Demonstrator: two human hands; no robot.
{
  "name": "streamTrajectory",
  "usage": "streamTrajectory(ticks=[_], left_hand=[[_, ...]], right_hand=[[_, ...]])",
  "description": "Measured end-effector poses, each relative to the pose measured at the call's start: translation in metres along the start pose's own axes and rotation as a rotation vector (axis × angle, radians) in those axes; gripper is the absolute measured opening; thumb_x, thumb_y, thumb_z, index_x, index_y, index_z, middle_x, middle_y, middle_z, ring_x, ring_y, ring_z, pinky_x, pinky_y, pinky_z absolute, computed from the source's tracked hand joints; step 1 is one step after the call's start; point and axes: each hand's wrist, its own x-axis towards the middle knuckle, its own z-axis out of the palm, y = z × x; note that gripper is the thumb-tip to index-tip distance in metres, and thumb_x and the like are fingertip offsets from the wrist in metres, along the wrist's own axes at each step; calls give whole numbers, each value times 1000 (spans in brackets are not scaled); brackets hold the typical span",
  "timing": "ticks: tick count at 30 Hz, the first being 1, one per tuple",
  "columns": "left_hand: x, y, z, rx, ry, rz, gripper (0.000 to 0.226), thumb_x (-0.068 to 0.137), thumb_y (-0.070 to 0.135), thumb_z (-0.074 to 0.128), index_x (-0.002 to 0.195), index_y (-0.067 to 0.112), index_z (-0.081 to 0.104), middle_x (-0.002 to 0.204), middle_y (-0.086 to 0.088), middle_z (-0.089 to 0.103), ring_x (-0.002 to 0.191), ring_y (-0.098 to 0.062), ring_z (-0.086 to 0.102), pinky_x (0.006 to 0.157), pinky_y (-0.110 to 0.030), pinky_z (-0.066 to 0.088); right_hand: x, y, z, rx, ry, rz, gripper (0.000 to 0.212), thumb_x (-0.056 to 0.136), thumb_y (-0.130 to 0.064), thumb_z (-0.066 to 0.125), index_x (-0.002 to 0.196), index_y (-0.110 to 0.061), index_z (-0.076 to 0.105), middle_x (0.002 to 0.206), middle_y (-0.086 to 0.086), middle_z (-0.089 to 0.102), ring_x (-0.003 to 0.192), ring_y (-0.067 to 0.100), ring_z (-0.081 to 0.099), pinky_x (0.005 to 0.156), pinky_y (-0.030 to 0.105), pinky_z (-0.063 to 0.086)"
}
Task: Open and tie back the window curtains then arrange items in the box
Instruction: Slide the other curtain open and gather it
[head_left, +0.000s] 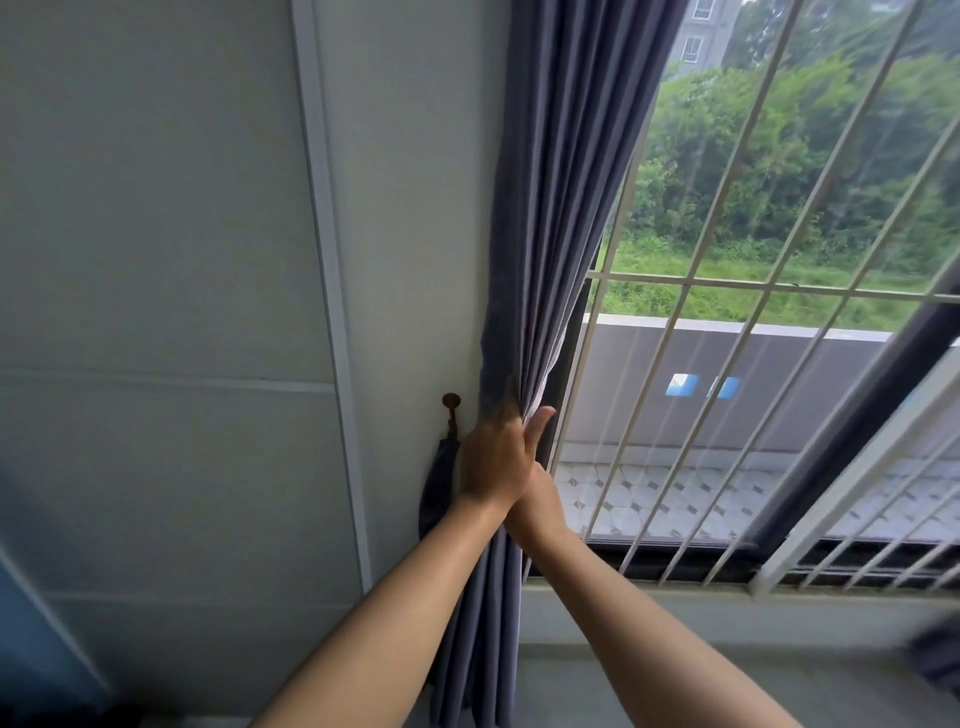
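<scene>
A grey-purple curtain (561, 171) hangs gathered at the left edge of the window. My left hand (491, 460) grips the bunched folds from the wall side at about sill height. My right hand (537, 467) holds the same bunch from the window side, its thumb up against the fabric and its fingers hidden behind my left hand. A brown wall hook (451, 410) sits just left of my hands, and a dark tie-back strap (435, 483) hangs down from it. The box is not in view.
White window bars (691, 291) cover the glass on the right, with a dark sliding frame (857, 415) crossing them. A pale panelled wall (182, 260) fills the left side. The window sill (675, 608) runs below the bars.
</scene>
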Motion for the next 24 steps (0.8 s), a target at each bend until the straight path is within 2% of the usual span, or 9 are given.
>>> streamTrajectory(ticks=[2, 5, 9, 12, 15, 17, 20, 22, 24], left_hand=[[1, 0, 0, 70, -47, 6, 64, 95, 58, 30, 117, 4, 58, 74, -12, 70, 58, -24, 68, 49, -29, 55], [5, 1, 2, 146, -112, -37, 35, 93, 24, 57, 121, 3, 58, 81, -16, 70, 65, -28, 69, 55, -32, 55], [7, 6, 0, 64, -223, -285, 24, 94, 26, 54, 110, 9, 60, 89, -13, 68, 79, -28, 68, 61, -27, 45], [-2, 16, -2, 66, -125, -229, 39, 94, 45, 50, 102, 9, 61, 75, -10, 65, 64, -21, 66, 54, -25, 47], [-1, 13, -2, -86, -206, -191, 46, 100, 45, 28, 99, 9, 58, 93, -17, 67, 86, -31, 67, 71, -34, 49], [4, 3, 4, -76, -218, -179, 39, 102, 35, 34, 97, 5, 58, 90, -20, 68, 84, -33, 66, 65, -31, 45], [6, 2, 13, -33, -182, -156, 36, 102, 33, 36, 97, 6, 58, 85, -18, 68, 79, -33, 67, 63, -32, 49], [6, 2, 18, -31, -214, -149, 35, 101, 34, 37, 99, 7, 59, 85, -16, 68, 78, -31, 66, 63, -31, 47], [7, 1, 19, -75, -215, -182, 33, 98, 36, 41, 102, 9, 60, 83, -14, 68, 77, -31, 66, 63, -32, 51]], right_hand=[[4, 3, 1, 11, -39, 12, 12, 91, -15, 46, 95, -7, 54, 82, 14, 65, 70, 32, 58, 59, 39, 47], [7, 6, 4, 64, -163, 20, 23, 82, -31, 41, 87, -11, 52, 88, 16, 65, 72, 24, 53, 59, 33, 40], [6, 13, 20, 162, -76, -72, 64, 77, -59, 42, 125, -17, 47, 129, 16, 52, 119, 31, 48, 81, 36, 47], [9, 7, 14, 283, 116, -23, 76, 79, -62, 44, 137, -13, 40, 141, 12, 46, 112, 23, 57, 75, 35, 53], [15, 4, 6, 186, 173, 27, 60, 94, -32, 48, 148, -19, 24, 154, 2, 33, 96, 23, 62, 72, 37, 51], [16, 9, 6, 72, 160, 58, 61, 95, -23, 46, 150, -21, 20, 137, 9, 53, 86, 30, 63, 67, 39, 52], [14, 14, 7, 40, 142, 93, 57, 91, -22, 44, 144, -27, 22, 81, 10, 66, 68, 31, 61, 58, 39, 50], [14, 20, 6, 21, 146, 74, 57, 91, -21, 43, 141, -30, 19, 75, 8, 64, 68, 32, 60, 56, 35, 44], [16, 27, 2, 11, 151, 78, 44, 92, -22, 42, 135, -27, 33, 81, 6, 65, 73, 31, 61, 58, 31, 39]])
